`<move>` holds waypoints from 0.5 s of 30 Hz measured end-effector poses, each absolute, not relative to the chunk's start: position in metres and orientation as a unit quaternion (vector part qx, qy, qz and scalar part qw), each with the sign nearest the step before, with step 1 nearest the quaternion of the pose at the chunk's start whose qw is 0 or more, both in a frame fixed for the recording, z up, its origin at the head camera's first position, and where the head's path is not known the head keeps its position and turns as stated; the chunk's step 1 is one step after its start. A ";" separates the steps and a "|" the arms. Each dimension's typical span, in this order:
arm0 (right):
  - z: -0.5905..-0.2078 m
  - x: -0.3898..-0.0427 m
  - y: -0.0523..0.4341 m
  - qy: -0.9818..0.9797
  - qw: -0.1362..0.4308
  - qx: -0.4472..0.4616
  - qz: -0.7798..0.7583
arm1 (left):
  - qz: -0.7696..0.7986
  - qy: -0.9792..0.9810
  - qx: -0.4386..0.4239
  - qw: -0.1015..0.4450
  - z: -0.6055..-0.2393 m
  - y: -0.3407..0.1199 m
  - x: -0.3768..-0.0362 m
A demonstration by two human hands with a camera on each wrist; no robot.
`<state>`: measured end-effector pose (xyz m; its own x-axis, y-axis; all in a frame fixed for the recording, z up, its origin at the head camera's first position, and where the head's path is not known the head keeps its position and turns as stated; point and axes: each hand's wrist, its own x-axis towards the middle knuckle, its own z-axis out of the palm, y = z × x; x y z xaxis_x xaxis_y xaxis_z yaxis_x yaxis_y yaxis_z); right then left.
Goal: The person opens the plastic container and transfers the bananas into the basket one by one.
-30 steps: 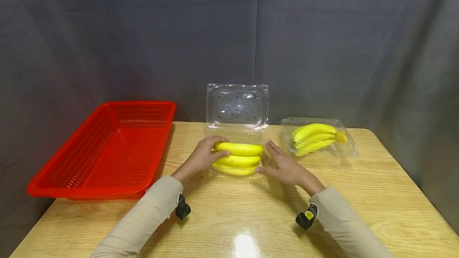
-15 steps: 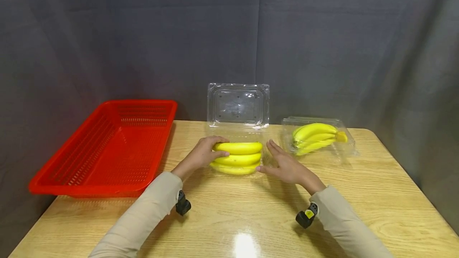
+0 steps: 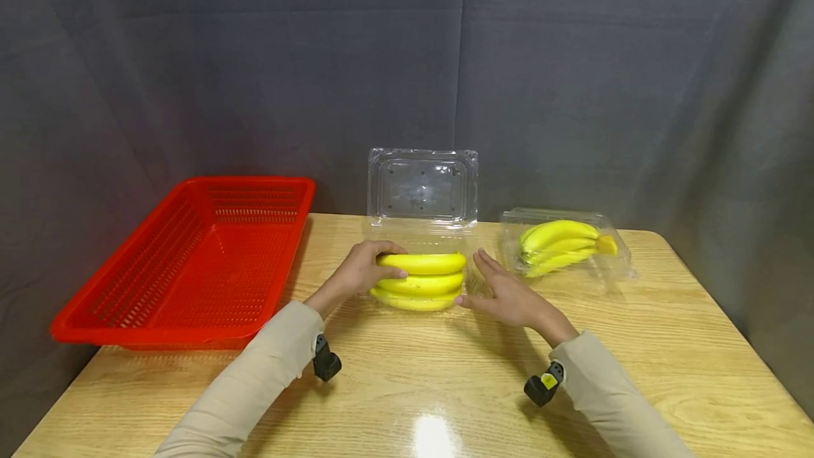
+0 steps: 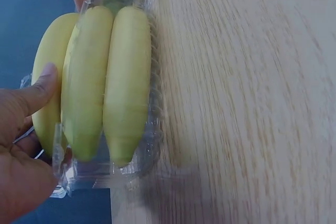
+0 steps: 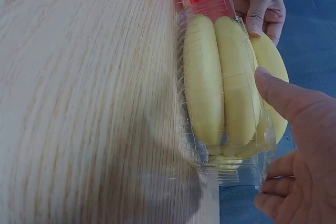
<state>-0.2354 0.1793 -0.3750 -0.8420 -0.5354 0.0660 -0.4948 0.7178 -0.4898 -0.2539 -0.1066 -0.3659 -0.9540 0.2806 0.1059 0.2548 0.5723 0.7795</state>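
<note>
- Our left hand [image 3: 362, 271] pinches the rear banana [image 3: 435, 263] toward its left end; our right hand [image 3: 509, 297] is spread at the opposite end, and we cannot tell whether its thumb touches anything.
- The rear banana lies alongside the other bananas [image 3: 432, 283] in the clear container [image 4: 155, 93] on the worktop [image 3: 381, 387], lid [image 3: 422, 189] upright behind.
- We judge the step to be settling the bananas; next seems to call for easing our left hand free without dragging the rear banana.
</note>
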 end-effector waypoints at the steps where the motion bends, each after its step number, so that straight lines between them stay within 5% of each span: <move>1: -0.375 -0.235 0.179 0.926 0.040 -0.277 -0.252 | 0.439 0.886 0.150 0.014 -0.366 -0.106 -0.254; 15: -0.376 -0.234 0.178 0.931 0.044 -0.264 -0.247 | 0.483 0.866 0.128 -0.022 -0.354 -0.107 -0.248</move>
<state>-0.2336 0.1779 -0.3755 -0.8569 -0.5131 0.0487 -0.4697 0.7386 -0.4836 -0.2483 -0.1073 -0.3543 -0.9664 0.1996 0.1621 0.2429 0.5015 0.8304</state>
